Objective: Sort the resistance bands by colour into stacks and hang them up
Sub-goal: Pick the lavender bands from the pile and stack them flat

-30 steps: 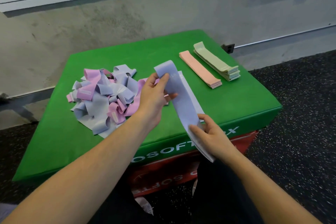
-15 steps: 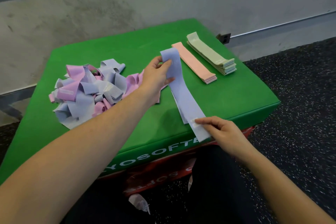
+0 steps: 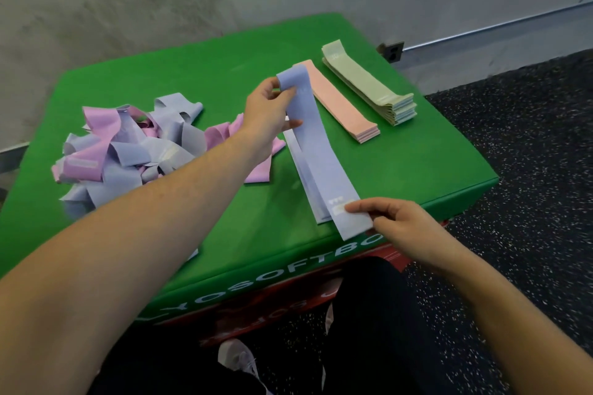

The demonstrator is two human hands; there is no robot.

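A lavender-blue band (image 3: 316,151) is stretched flat between my hands, just above a short stack of the same colour (image 3: 305,183) on the green soft box (image 3: 417,163). My left hand (image 3: 269,112) pinches the band's far end; my right hand (image 3: 394,221) pinches its near end by the white label. A peach stack (image 3: 340,102) and a pale green stack (image 3: 369,86) lie side by side at the right rear. A tangled heap of pink and lavender bands (image 3: 128,147) covers the box's left half.
The green box sits on a red box (image 3: 288,298), close to a concrete wall (image 3: 160,3). Black speckled rubber flooring (image 3: 529,170) spreads to the right. My dark-trousered legs and a pale shoe (image 3: 237,359) are below the box's front edge.
Both hands have lowered the lavender band from a raised, slanting hold toward the stack of the same colour; my left hand moved farther away, my right hand settled near the box's front edge.
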